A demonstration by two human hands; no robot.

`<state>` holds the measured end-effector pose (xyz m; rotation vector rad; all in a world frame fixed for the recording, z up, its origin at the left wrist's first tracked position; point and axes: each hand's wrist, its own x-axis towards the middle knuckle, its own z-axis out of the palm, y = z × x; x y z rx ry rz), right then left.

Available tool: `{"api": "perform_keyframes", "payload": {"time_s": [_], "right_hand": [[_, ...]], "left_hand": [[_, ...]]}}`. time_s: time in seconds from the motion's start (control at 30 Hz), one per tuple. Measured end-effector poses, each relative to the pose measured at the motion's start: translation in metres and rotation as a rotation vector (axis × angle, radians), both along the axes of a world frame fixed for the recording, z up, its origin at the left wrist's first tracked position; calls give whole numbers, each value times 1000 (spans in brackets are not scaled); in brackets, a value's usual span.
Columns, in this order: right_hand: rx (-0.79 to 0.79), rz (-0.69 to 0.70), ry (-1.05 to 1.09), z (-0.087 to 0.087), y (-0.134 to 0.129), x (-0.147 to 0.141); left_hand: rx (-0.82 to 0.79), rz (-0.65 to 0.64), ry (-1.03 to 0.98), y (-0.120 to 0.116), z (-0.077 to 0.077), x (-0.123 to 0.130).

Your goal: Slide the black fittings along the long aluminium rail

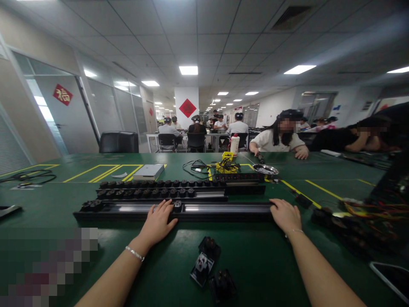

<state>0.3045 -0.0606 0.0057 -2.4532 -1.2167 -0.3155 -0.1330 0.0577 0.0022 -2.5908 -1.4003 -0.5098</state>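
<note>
A long black rail [223, 212] lies across the green table in front of me. My left hand [159, 221] rests on it left of the middle, fingers spread, beside a small black module [177, 206] seated in the channel. Two more modules [92, 206] sit at the rail's left end. My right hand [286, 215] touches the rail's right end; its fingers curve over the end, partly hidden, and I cannot make out anything held. Nearer me lie loose black modules [202, 267]. Behind the rail are more rails filled with black modules [145, 193].
A grey-white box [148, 172], a yellow container [227, 156], cables, a metal dish [266, 169] and a white bottle [234, 145] stand farther back. Coloured wires [361, 209] and a dark device [391, 277] lie at right. Across the table a person [277, 138] holds a dark tool.
</note>
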Motion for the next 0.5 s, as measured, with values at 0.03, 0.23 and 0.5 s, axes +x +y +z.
{"api": "perform_keyframes", "payload": {"time_s": [0.03,0.23,0.5], "right_hand": [[1,-3,0,0,0,0],[-13,-2,13,2,-1,-2],[-24,3,24,4,0,-1]], "left_hand": [[-2,-2,-3,0,0,0],[-17,2,-2,-2,3,1],[-60,-6,-1,0,3,-1]]}}
